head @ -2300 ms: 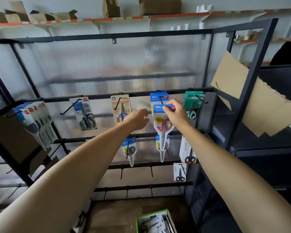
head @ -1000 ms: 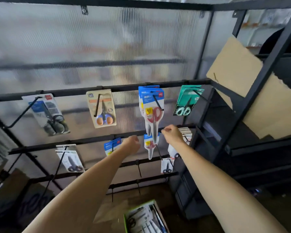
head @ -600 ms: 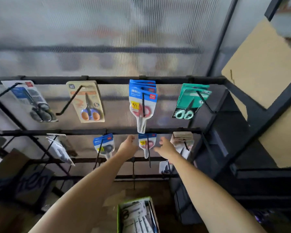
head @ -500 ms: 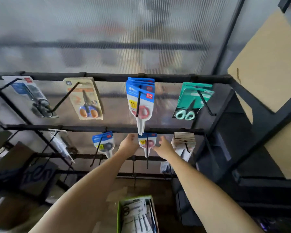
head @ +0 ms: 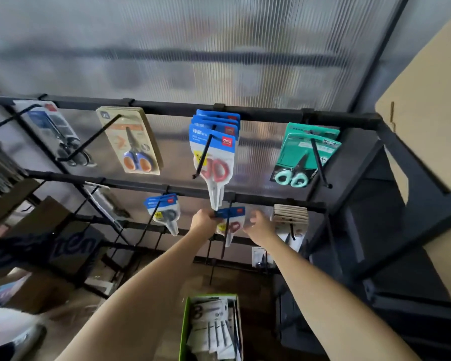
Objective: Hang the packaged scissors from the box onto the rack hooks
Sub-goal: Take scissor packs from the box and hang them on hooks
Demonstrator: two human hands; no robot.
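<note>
Reaching up to the second bar of the rack (head: 271, 199), the left hand (head: 203, 220) pinches the blue top edge of a small scissors pack (head: 231, 222) hanging on a hook (head: 225, 235). The right hand (head: 258, 225) hovers just beside the pack, fingers loosely curled, holding nothing. Above hangs a bigger red-handled scissors pack (head: 215, 157). Below, the green box (head: 184, 329) holds more packs.
</note>
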